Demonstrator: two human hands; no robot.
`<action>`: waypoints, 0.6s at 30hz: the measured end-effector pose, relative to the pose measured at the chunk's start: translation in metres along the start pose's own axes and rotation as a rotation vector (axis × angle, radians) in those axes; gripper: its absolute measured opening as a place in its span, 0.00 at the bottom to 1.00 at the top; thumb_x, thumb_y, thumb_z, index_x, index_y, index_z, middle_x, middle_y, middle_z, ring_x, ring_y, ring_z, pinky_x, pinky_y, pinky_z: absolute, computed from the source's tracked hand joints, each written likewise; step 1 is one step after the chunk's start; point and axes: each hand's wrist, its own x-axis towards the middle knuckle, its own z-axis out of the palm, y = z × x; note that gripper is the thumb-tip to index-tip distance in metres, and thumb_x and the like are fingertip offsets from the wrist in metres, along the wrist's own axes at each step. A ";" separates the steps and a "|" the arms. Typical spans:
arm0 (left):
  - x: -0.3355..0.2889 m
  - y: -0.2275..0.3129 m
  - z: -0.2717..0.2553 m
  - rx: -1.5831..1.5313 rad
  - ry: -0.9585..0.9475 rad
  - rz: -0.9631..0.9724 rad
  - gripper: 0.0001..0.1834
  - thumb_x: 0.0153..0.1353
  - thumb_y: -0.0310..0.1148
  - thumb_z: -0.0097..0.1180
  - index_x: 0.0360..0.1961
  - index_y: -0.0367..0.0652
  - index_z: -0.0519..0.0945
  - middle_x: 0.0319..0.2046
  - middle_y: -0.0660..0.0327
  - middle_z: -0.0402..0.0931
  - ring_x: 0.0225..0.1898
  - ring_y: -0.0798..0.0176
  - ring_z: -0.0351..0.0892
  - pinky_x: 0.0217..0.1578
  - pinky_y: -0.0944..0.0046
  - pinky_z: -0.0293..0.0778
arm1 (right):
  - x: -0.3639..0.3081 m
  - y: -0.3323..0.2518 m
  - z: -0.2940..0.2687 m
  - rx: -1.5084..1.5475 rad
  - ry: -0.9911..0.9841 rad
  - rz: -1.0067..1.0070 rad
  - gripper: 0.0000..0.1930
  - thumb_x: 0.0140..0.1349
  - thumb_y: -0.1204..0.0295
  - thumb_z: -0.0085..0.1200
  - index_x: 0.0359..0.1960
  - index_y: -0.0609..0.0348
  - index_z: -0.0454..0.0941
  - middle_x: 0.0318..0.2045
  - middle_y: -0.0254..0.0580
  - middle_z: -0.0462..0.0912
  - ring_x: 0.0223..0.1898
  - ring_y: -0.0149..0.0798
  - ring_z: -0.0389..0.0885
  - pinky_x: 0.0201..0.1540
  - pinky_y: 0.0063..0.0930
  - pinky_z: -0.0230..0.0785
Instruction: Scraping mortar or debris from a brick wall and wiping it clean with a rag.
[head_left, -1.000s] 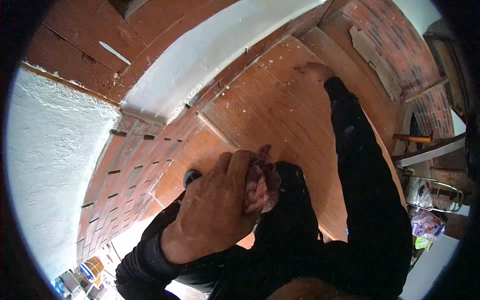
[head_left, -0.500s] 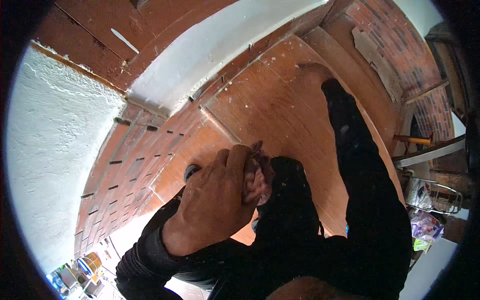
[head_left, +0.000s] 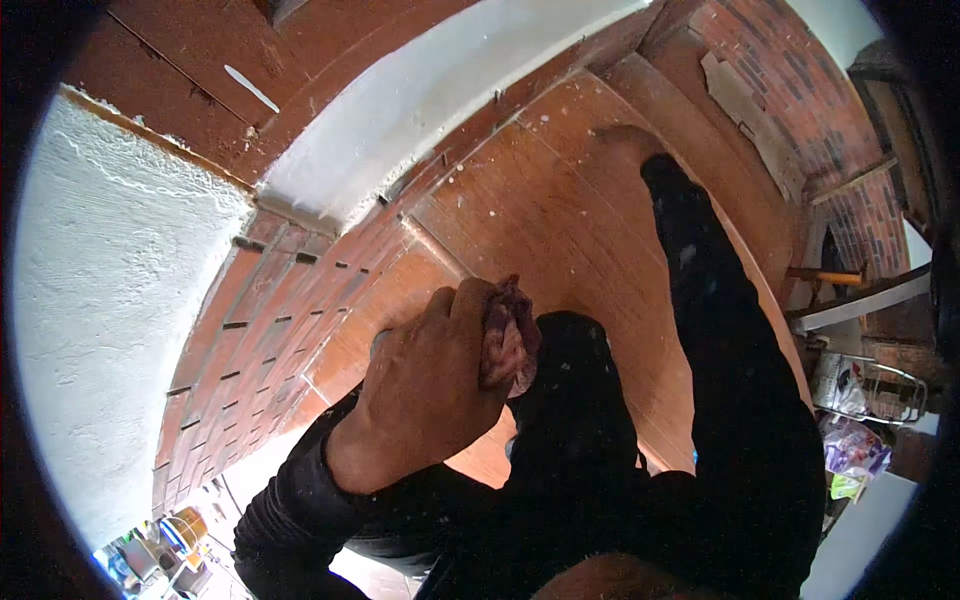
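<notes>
The left hand point(head_left: 420, 385) has its grip closed around a crumpled pinkish cloth point(head_left: 508, 345), held beside the black-trousered knee point(head_left: 575, 380). The right hand point(head_left: 628, 147) reaches out at the brown tiles point(head_left: 530, 215); its grip I cannot tell. Any print on the purple-and-white plastic bag point(head_left: 852, 447) is too small to read.

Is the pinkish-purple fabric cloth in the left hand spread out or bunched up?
Bunched up: the pinkish-purple fabric cloth shows crumpled folds, wadded in the left hand.
</notes>
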 end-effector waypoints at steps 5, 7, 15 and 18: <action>-0.003 0.000 0.001 0.004 0.005 -0.031 0.33 0.53 0.28 0.69 0.59 0.38 0.70 0.47 0.41 0.80 0.51 0.34 0.83 0.49 0.44 0.79 | 0.003 0.001 0.004 -0.071 0.465 -0.188 0.27 0.74 0.50 0.46 0.62 0.57 0.80 0.67 0.50 0.78 0.68 0.56 0.74 0.71 0.49 0.65; -0.004 0.001 0.003 -0.022 0.012 0.011 0.31 0.54 0.28 0.68 0.59 0.38 0.71 0.47 0.42 0.80 0.50 0.34 0.83 0.49 0.43 0.79 | 0.004 0.001 0.002 -0.144 0.131 -0.117 0.27 0.74 0.50 0.47 0.62 0.56 0.80 0.66 0.50 0.79 0.67 0.56 0.75 0.71 0.51 0.65; -0.005 0.002 0.005 -0.030 -0.001 0.046 0.32 0.56 0.31 0.69 0.60 0.38 0.70 0.48 0.42 0.79 0.51 0.35 0.83 0.49 0.44 0.79 | 0.002 0.017 0.019 -0.081 0.322 -0.204 0.26 0.74 0.51 0.48 0.64 0.53 0.80 0.67 0.51 0.78 0.66 0.57 0.76 0.74 0.51 0.63; -0.003 0.004 0.005 -0.005 -0.018 0.055 0.33 0.56 0.32 0.69 0.61 0.38 0.69 0.47 0.42 0.79 0.51 0.36 0.83 0.50 0.44 0.79 | 0.021 0.026 0.022 -0.283 0.123 -0.145 0.26 0.72 0.52 0.48 0.63 0.54 0.81 0.69 0.52 0.76 0.66 0.57 0.77 0.71 0.53 0.67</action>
